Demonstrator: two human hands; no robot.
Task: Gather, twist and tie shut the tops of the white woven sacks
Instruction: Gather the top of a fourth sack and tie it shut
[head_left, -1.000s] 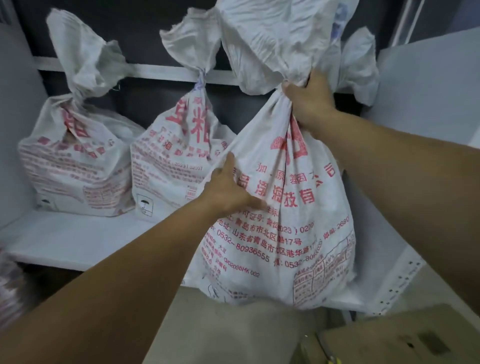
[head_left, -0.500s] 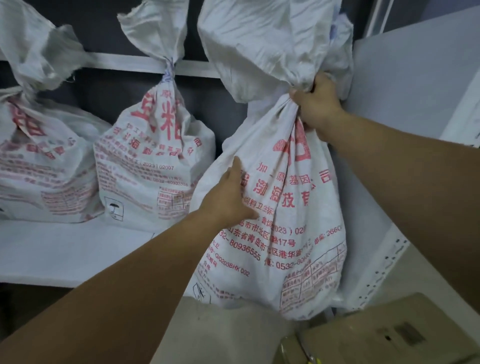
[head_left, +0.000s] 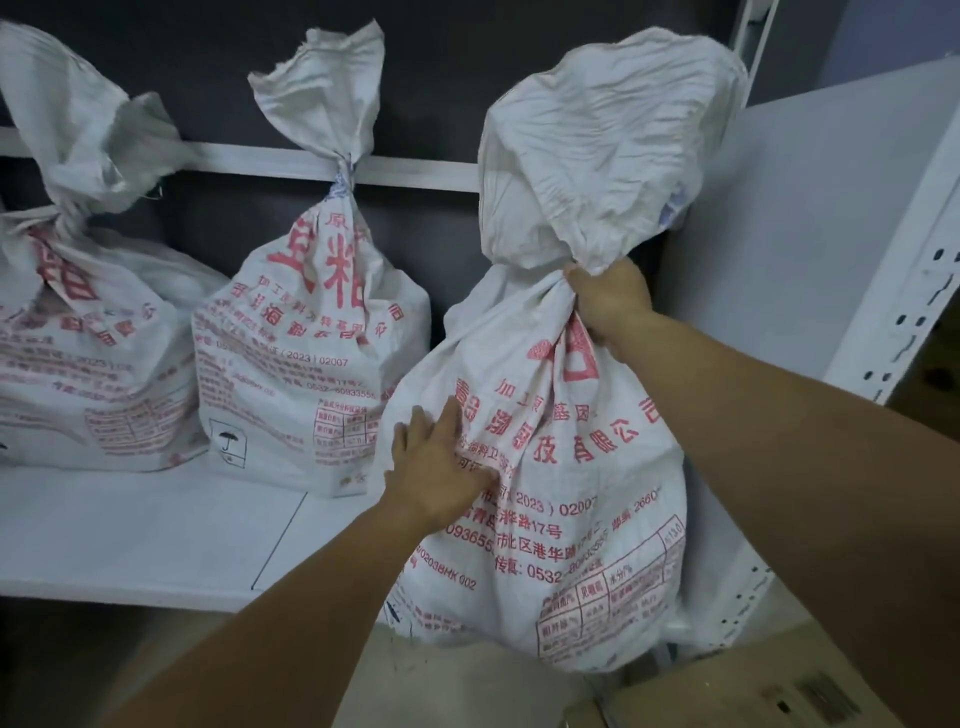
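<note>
Three white woven sacks with red print stand on a white shelf (head_left: 156, 525). The nearest sack (head_left: 561, 493) is at the shelf's right front corner, its bottom hanging over the edge. My right hand (head_left: 608, 296) is closed around its gathered neck, and the loose top billows above my fist. My left hand (head_left: 436, 467) lies flat against the sack's left side, fingers spread. The middle sack (head_left: 306, 374) has its neck bound with a tie (head_left: 342, 179). The left sack (head_left: 88, 353) is also cinched at the neck.
A white horizontal rail (head_left: 249, 161) crosses the dark back wall behind the sacks. A white side panel (head_left: 810, 249) and a perforated shelf upright (head_left: 904, 312) stand to the right. A cardboard box (head_left: 753, 691) sits at the bottom right.
The held sack has shifted right and back toward the shelf's corner. Its top now shows fully. My left hand has slid lower on its side; the right hand keeps its hold on the neck.
</note>
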